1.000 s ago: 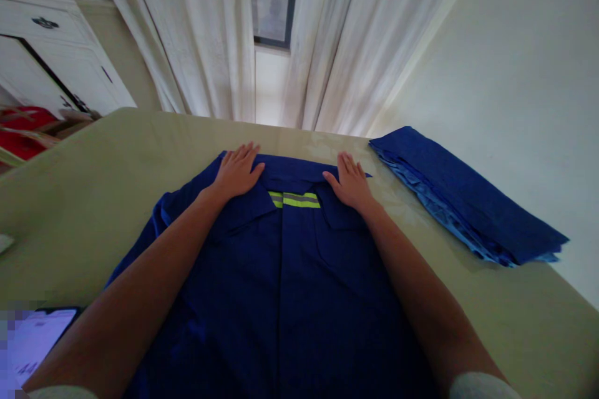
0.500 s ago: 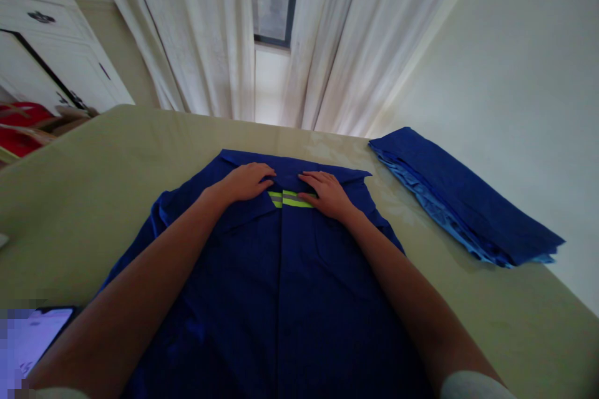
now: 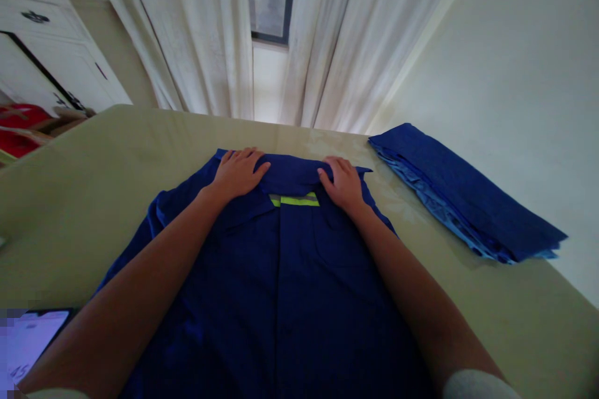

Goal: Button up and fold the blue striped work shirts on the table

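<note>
A dark blue work jacket (image 3: pixel 281 274) lies spread on the table, its far edge folded over toward me. Part of a yellow-green and grey reflective strip (image 3: pixel 299 201) shows just below that folded edge. My left hand (image 3: pixel 239 173) rests on the left part of the fold, fingers spread out and pointing away from me. On the right part of the same fold lies my right hand (image 3: pixel 343 182), palm down with the thumb apart from the fingers. Neither hand grips the cloth visibly.
At the right, beside the wall, is a folded stack of blue garments (image 3: pixel 468 193). A lit phone (image 3: pixel 37 340) lies near left on the pale table (image 3: pixel 93 199). Beyond the table hang curtains (image 3: pixel 206 43); a white cabinet (image 3: pixel 56 43) stands back left.
My hands have moved apart along the folded edge, the left one leftward and the right one rightward. Both have shifted slightly away from me. The reflective strip is a little more covered.
</note>
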Available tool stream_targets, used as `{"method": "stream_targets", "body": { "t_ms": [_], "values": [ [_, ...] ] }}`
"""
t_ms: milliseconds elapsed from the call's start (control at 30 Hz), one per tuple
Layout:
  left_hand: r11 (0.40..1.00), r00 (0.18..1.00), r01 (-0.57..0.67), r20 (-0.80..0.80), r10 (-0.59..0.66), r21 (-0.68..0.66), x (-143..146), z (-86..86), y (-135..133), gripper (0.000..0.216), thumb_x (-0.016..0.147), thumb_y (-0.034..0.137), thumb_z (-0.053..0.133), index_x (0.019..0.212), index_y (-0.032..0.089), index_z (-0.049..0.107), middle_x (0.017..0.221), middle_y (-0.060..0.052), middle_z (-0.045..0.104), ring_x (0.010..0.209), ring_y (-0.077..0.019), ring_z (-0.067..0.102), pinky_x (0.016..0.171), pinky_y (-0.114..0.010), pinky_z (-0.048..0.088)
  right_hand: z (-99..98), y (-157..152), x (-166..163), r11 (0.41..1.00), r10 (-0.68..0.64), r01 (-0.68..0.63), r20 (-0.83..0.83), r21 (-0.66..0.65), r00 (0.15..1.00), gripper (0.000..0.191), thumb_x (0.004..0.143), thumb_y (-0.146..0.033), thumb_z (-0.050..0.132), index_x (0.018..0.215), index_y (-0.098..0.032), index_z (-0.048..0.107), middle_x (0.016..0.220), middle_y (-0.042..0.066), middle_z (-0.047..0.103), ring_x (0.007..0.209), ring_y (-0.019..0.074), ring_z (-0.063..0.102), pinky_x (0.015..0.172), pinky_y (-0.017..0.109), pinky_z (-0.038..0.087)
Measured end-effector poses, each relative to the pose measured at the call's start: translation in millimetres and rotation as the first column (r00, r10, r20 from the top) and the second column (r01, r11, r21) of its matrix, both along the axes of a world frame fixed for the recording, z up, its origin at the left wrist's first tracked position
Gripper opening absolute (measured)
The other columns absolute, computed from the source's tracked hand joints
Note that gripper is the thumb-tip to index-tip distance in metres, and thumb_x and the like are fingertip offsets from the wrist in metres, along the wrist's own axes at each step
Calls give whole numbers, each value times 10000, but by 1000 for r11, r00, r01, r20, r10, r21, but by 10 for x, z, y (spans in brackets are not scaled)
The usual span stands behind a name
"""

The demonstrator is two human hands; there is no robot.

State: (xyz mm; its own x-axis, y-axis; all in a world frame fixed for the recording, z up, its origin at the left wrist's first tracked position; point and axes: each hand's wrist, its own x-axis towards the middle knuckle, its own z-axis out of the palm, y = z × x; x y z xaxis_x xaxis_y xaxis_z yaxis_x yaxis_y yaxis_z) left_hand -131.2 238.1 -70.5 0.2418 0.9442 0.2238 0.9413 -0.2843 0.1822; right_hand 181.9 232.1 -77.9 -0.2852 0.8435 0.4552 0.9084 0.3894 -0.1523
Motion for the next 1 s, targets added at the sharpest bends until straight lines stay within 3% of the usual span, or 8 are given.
{"method": "stream_targets", "body": {
  "t_ms": [100, 200, 467, 533, 633, 767, 867, 1000],
  "values": [
    [976, 983, -177, -66, 170, -123, -210, -200, 43, 858, 976, 744, 253, 1601, 169, 382, 1682, -156, 317, 1559, -363, 265, 1263, -608, 156, -105, 124, 279, 947, -244, 261, 109, -188, 964, 811, 1000, -706, 366, 1578, -139, 394, 1647, 191, 352, 1521, 361, 301, 1214, 512, 261],
    [962, 972, -232, -75, 223, -143, -336, -339, 96, 928, 959, 773, 198, 1625, 139, 324, 1714, -141, 228, 1591, -316, 192, 1289, -530, 148, -241, 192, 464, 861, -298, 350, 190, -370, 935, 951, 964, -810, 277, 1631, -133, 304, 1691, 191, 256, 1568, 350, 220, 1253, 501, 206],
    [952, 951, -307, -45, 306, -20, -308, -224, 4, 679, 1029, 423, 179, 1556, 64, 414, 1652, -177, 372, 1546, -281, 317, 1269, -471, 226, -150, 73, 366, 879, -361, 384, 129, -283, 923, 896, 1012, -696, 324, 1618, -36, 292, 1679, 218, 269, 1573, 320, 219, 1275, 471, 170],
    [957, 956, -286, -76, 282, -44, -405, -176, -181, 683, 1027, 445, 208, 1583, 81, 369, 1670, -182, 332, 1549, -305, 307, 1259, -503, 236, -35, -112, 318, 926, -323, 334, 90, -175, 942, 799, 1039, -591, 344, 1598, -21, 325, 1667, 232, 289, 1569, 323, 230, 1271, 497, 175],
    [951, 952, -286, -146, 269, -113, -620, -160, -603, 814, 999, 604, 266, 1611, 68, 310, 1692, -220, 247, 1574, -363, 230, 1256, -537, 227, 98, -632, 247, 990, -76, 85, 80, -109, 994, 710, 1048, -551, 370, 1588, -90, 382, 1676, 191, 297, 1566, 314, 248, 1267, 520, 208],
    [971, 979, -117, -189, 77, -208, -819, -171, -1226, 893, 943, 714, 345, 1609, 119, 352, 1684, -187, 286, 1562, -368, 265, 1269, -564, 197, 99, -1554, 231, 951, 225, -195, 105, -242, 969, 719, 1021, -655, 417, 1605, -237, 389, 1689, 110, 298, 1568, 284, 260, 1271, 524, 238],
    [982, 980, 27, -187, -63, -189, -819, -108, -1521, 709, 974, 576, 374, 1535, 161, 496, 1639, -147, 403, 1494, -340, 413, 1253, -512, 280, -2, -2018, 301, 928, 235, -197, 88, -316, 968, 736, 1013, -663, 439, 1627, -268, 345, 1689, 100, 298, 1559, 287, 284, 1270, 530, 252],
    [988, 973, -50, -230, 15, -145, -611, 102, -1638, 522, 1002, 326, 296, 1325, 159, 671, 1383, -193, 663, 1257, -355, 644, 1072, -520, 489, -105, -2152, 373, 930, 152, -127, 45, -344, 987, 705, 1024, -645, 427, 1606, -249, 395, 1665, 114, 352, 1531, 297, 347, 1251, 524, 299]
  ]
}}
